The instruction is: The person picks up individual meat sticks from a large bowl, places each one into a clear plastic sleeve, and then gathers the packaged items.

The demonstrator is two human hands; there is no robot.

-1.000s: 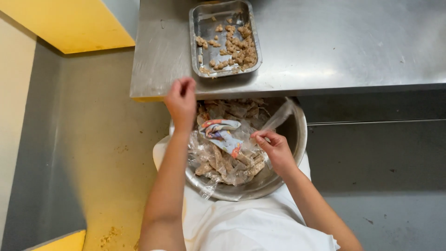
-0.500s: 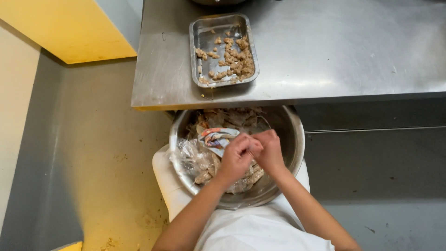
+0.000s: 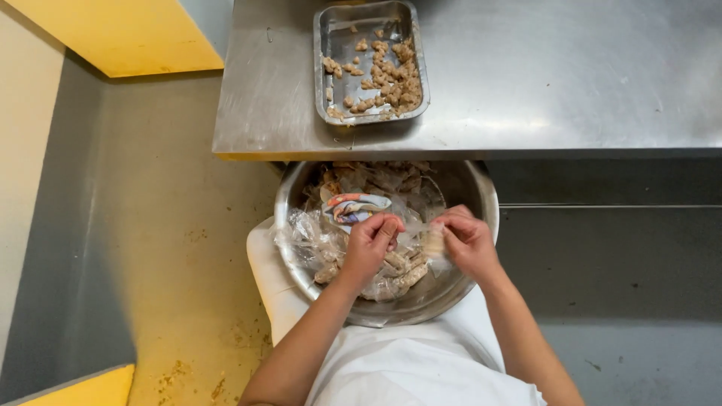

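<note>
A large steel bowl (image 3: 481, 197) rests on my lap, half under the edge of a steel table (image 3: 571, 75). It is full of small brown sausage-like pieces in clear plastic wrappers (image 3: 304, 240). Over the bowl, my left hand (image 3: 371, 242) and my right hand (image 3: 466, 239) pinch the two ends of one wrapped piece (image 3: 432, 242) between them. On the table above stands a rectangular metal tray (image 3: 325, 90) with several unwrapped brown pieces heaped at its right side.
A colourful printed wrapper (image 3: 353, 207) lies in the bowl near my left hand. The floor (image 3: 180, 248) on the left is yellow-stained with crumbs. A yellow surface (image 3: 120, 34) sits at the upper left. My white apron (image 3: 406, 372) covers my lap.
My left hand came off the table edge down into the bowl and met the right hand. Both now grip one wrapped piece. The view has shifted slightly.
</note>
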